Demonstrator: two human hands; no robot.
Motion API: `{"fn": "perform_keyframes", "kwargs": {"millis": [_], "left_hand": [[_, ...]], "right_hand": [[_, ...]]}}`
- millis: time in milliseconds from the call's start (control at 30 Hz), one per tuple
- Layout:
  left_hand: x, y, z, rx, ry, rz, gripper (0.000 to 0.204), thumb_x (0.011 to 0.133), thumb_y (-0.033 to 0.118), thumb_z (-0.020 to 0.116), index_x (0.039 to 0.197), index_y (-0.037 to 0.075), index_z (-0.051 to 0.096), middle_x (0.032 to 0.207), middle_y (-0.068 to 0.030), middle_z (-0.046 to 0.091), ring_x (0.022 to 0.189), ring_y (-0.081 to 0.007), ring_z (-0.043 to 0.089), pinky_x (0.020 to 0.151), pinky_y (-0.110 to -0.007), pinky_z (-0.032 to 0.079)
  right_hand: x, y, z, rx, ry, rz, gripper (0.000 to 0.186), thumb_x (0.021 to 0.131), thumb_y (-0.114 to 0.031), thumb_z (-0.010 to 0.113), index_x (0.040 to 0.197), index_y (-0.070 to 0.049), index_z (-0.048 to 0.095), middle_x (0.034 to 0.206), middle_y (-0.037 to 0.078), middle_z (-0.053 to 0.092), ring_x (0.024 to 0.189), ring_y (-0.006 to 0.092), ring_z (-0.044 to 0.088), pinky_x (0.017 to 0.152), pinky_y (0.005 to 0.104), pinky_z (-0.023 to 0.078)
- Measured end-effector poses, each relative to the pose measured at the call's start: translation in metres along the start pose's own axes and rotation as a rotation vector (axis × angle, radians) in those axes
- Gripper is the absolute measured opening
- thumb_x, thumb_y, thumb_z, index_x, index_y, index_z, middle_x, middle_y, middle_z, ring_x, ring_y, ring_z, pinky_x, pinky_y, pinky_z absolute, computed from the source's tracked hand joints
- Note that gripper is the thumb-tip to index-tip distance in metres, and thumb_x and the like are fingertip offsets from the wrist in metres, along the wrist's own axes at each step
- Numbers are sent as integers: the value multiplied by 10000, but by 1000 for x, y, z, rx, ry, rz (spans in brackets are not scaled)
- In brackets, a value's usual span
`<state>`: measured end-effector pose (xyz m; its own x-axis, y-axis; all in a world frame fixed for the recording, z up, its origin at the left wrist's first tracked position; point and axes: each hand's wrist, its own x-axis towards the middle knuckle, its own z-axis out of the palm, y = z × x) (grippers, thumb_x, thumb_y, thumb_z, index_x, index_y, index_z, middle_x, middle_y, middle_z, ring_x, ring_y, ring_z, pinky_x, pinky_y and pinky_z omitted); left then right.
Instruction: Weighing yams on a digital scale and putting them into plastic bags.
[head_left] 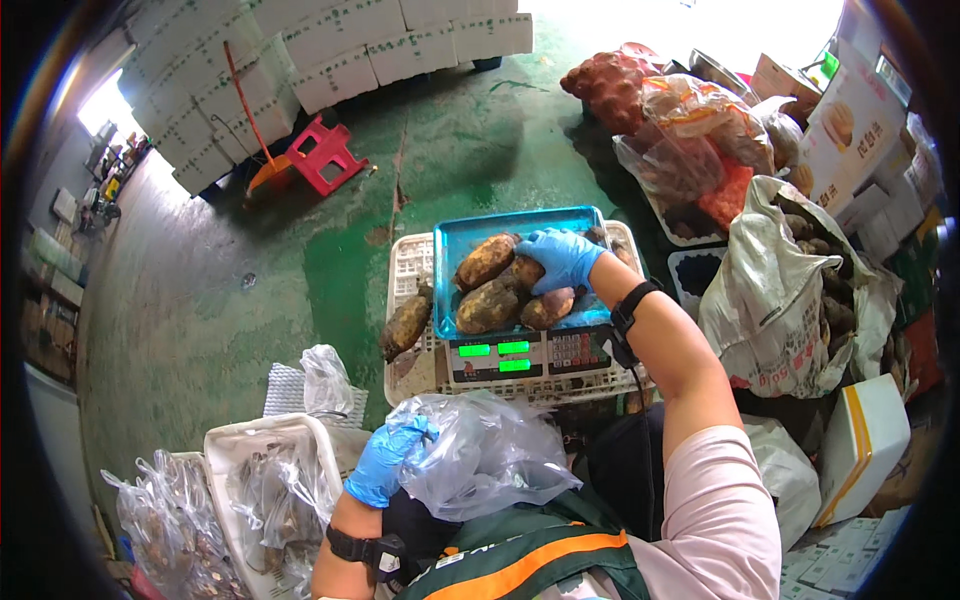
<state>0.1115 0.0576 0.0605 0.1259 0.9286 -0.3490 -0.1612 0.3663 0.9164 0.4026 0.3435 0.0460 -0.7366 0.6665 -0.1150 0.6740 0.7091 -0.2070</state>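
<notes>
My left hand (392,460), in a blue glove, is closed on the edge of a clear plastic bag (490,455) that hangs loosely over my lap. Ahead is a digital scale (497,358) with lit green displays and a blue tray (455,235). Several thick, brown, mud-caked tubers (488,306) lie on the tray. My gloved right hand (560,258) reaches over them, its fingers curled around one tuber (526,271) near the middle. Another tuber (405,328) lies left of the tray. How far the right fingers wrap around is partly hidden.
The scale rests on a white plastic crate (408,262). At lower left, a white basket (322,450) holds bagged goods. An open woven sack (765,300) of tubers and a foam box (865,450) stand at right. A red stool (325,158) and stacked white boxes (350,50) are farther off.
</notes>
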Motion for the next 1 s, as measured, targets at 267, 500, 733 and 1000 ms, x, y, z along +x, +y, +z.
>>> {"fn": "perform_keyframes", "kwargs": {"millis": [267,500,733,1000], "left_hand": [[1,3,2,279,39,-7,245,930,235,460,949,47,616,902,-22,592,800,-107,526,753,-240,416],[-1,18,18,279,78,34,294,945,226,438,1103,30,589,1070,-40,582,982,-125,533,847,-255,419],[-22,49,55,-229,-42,43,321,957,240,417,1164,22,530,1037,-59,570,909,-115,554,786,-258,468],[-52,109,74,-29,320,388,273,938,173,452,1112,-20,536,830,-26,578,705,-37,515,626,-178,424]], "right_hand": [[-32,-27,-43,-189,146,-34,564,562,-313,734,1054,-88,576,916,162,579,885,355,565,766,450,450],[-135,-75,-84,1213,623,67,716,594,-112,748,1239,-8,453,1074,79,553,1035,153,509,895,291,429],[-183,-187,12,1429,527,26,749,685,-136,762,1314,-87,359,1303,87,424,1197,211,415,1013,393,356],[-145,-191,82,1111,196,46,652,640,-113,742,1237,-41,490,1129,148,569,1046,212,552,905,325,435]]}}
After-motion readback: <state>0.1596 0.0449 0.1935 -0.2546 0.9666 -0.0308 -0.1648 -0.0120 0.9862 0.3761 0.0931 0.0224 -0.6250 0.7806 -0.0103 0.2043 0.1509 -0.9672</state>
